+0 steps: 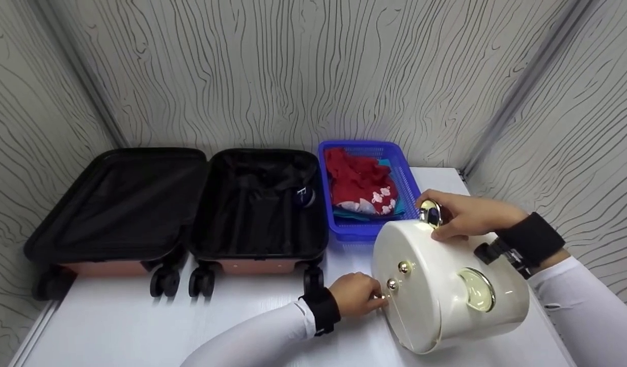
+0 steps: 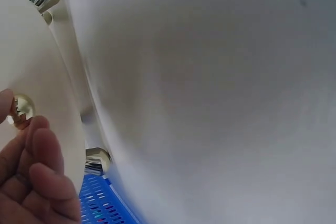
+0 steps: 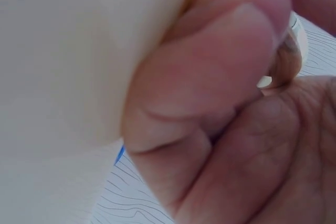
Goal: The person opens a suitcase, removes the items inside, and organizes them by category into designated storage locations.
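A cream-white rounded storage box (image 1: 425, 285) with gold knobs and an oval window (image 1: 480, 293) is tipped over the white table, its flat knobbed face toward the left. My right hand (image 1: 466, 214) grips the gold handle (image 1: 429, 213) at its upper edge; in the right wrist view its fingers curl close against the cream wall. At the flat face, my left hand (image 1: 355, 295) pinches a gold knob (image 2: 23, 108) between thumb and fingers, as the left wrist view shows. Two other gold knobs (image 1: 404, 267) sit above that hand.
Behind the box, a blue basket (image 1: 407, 178) holds folded red clothing (image 1: 356, 176) over teal cloth. An open black-lined suitcase (image 1: 260, 219) lies to the left, a dark round item (image 1: 304, 196) in its right half. Patterned panels (image 1: 272, 71) enclose the table.
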Tool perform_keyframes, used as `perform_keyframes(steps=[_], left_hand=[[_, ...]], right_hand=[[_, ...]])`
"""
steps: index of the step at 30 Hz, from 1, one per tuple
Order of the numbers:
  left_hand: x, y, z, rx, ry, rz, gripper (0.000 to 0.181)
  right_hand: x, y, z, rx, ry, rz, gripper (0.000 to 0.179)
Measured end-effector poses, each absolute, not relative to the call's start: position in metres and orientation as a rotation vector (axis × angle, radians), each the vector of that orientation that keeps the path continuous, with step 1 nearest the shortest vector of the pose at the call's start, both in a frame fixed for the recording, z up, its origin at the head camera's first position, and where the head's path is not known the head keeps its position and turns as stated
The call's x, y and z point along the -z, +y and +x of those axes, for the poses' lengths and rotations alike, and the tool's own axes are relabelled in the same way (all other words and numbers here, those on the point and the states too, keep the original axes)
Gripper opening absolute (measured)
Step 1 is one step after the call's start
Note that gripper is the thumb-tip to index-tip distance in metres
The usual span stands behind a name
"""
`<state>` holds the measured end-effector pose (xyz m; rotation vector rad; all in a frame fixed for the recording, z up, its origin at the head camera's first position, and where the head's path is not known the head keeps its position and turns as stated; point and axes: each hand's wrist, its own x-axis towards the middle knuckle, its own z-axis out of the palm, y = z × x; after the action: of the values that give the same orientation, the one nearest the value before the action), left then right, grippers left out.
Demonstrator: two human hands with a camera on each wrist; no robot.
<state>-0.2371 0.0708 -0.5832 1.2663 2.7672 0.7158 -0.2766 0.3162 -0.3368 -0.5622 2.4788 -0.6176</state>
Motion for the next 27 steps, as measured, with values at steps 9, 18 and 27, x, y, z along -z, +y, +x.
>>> perform_keyframes(steps=[9, 18, 27], left_hand=[[0.583, 0.071, -0.235, -0.709, 2.808, 1.29, 0.022], [0.583, 0.054, -0.236, -0.753, 2.764, 1.309, 0.02], [0.577, 0.011, -0.224, -0.762, 2.731, 1.196, 0.015]], right_hand=[[0.337, 0.315, -0.275, 0.598, 2.494, -0.567, 0.056], [0.338, 0.313, -0.275, 0.606, 2.51, -0.574, 0.057], [0.339, 0.314, -0.275, 0.607, 2.519, -0.575, 0.057]])
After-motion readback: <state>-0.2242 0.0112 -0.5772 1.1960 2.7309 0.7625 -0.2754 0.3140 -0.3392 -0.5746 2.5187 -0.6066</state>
